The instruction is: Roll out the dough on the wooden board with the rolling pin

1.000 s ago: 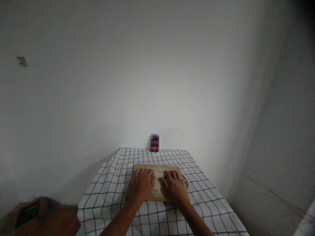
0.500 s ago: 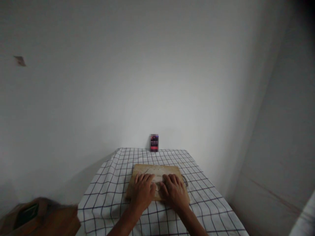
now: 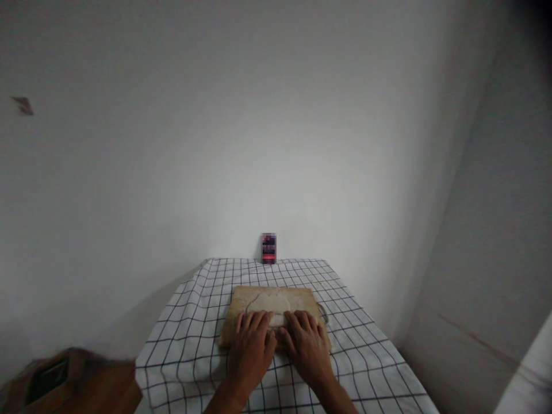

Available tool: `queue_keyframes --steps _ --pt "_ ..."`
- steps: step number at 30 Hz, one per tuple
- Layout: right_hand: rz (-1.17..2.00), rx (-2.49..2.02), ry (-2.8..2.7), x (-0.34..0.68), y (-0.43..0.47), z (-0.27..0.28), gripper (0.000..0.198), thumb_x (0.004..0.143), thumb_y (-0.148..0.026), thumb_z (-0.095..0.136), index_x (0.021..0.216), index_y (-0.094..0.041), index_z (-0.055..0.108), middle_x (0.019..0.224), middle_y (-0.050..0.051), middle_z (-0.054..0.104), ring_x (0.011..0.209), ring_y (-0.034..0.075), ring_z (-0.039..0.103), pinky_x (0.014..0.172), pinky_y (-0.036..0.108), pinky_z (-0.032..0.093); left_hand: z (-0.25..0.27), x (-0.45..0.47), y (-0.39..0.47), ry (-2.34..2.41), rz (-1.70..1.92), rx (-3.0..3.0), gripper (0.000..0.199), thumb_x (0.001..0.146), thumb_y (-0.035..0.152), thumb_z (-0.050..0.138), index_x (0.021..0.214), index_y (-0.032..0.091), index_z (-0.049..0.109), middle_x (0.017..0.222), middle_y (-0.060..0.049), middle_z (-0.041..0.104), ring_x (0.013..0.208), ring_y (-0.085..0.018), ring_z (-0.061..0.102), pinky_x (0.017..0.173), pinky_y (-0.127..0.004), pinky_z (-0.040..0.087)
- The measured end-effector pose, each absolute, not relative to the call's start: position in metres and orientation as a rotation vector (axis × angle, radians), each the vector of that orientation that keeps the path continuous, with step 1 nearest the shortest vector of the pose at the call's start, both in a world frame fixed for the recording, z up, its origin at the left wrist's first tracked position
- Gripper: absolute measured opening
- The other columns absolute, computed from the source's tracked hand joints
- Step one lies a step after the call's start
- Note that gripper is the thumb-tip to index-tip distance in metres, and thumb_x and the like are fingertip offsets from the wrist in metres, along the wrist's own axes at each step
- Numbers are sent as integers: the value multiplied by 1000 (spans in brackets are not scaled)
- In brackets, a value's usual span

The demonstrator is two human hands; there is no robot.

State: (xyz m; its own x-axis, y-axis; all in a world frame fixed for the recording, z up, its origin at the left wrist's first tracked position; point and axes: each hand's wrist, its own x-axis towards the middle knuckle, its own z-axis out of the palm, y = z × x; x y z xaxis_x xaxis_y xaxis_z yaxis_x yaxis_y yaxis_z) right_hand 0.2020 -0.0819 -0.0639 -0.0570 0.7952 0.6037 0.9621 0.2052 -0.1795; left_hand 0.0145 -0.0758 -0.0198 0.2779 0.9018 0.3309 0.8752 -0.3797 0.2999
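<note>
A flat sheet of pale dough [image 3: 269, 301] lies on a wooden board [image 3: 307, 294] dusted with flour. Across its near part, a short whitish stretch of a rolling pin [image 3: 278, 319] shows between my hands; its ends are hidden beneath them. My left hand [image 3: 253, 339] presses down over the pin's left side with fingers curled forward. Over the right side, my right hand [image 3: 305, 339] rests in the same way, its thumb close to the left thumb.
A white tablecloth [image 3: 181, 345] with dark checks covers the table. At its far edge a blurred dark and pink upright object [image 3: 268, 248] leans by the wall. The board has a metal handle [image 3: 323, 313] on its right. A cardboard box [image 3: 77, 368] stands low at the left.
Both hands have come back toward me over the board with the rolling pin. More of the dough shows beyond my fingers now. The view has shifted slightly.
</note>
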Motion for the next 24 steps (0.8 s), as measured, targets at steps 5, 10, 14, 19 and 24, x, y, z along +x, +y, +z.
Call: queue_keyframes --steps 5,10,14,19,24 --pt "-350 -1621 -1890 203 -85 -68 35 114 -43 58 146 -36 71 142 10 75 139 35 63 115 52 51 -26 14 -79 1727 715 2454 58 104 44 54 159 60 65 160 8 71 157 -34 56 147 -56 28" --pt "-353 -1591 -1879 204 -93 -76 36 115 -46 56 146 -37 71 142 9 75 140 34 63 115 54 51 -51 16 -84 1733 903 2586 49 105 47 61 152 54 73 153 5 77 146 -33 66 138 -58 44" --pt "-424 -1525 -1856 204 -100 -84 35 116 -48 56 146 -36 70 142 7 75 142 34 63 117 57 49 -68 19 -94 1714 1347 2754 45 105 30 62 146 39 79 145 1 81 135 -29 73 128 -56 53" --pt "-448 -1495 -1808 203 -104 -86 32 117 -46 54 144 -36 69 137 6 76 134 33 66 114 56 48 -68 16 -101 1642 1431 2836 47 106 25 59 147 36 78 146 -1 82 134 -29 75 124 -55 57" --pt "-407 -1480 -1751 208 -104 -90 26 120 -43 49 128 -32 71 118 5 74 113 29 68 105 48 50 -61 -3 -98 1530 1330 2939 51 106 29 56 153 43 72 152 5 79 138 -28 76 120 -51 65"
